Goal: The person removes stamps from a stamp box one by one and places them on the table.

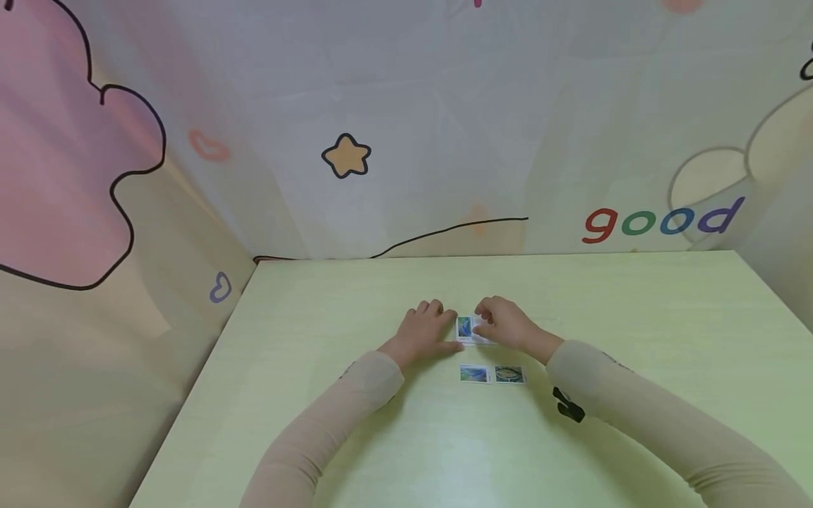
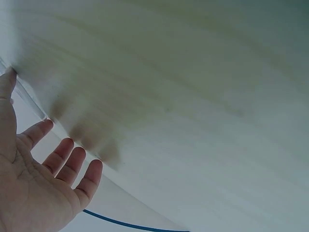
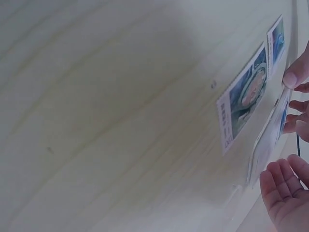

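A pale flat packet or sheet [image 1: 484,340] lies between the hands, with a blue-green stamp [image 1: 465,327] at its left end. My left hand [image 1: 424,331] is spread beside it, thumb and forefinger at its left corners. Over its right part is my right hand [image 1: 508,324], fingers loosely bent; a gap shows between thumb and forefinger, and the thumb tip is close to the stamp's right edge. Nearer me lie a blue-green landscape stamp [image 1: 474,374] and a darker stamp with an oval picture [image 3: 248,94], side by side on the table.
The pale wood-grain table [image 1: 406,451] carries all of this. A printed cloth backdrop [image 1: 432,127] rises behind its far edge and along the left side. A black clip-like piece [image 1: 568,406] hangs at the right sleeve.
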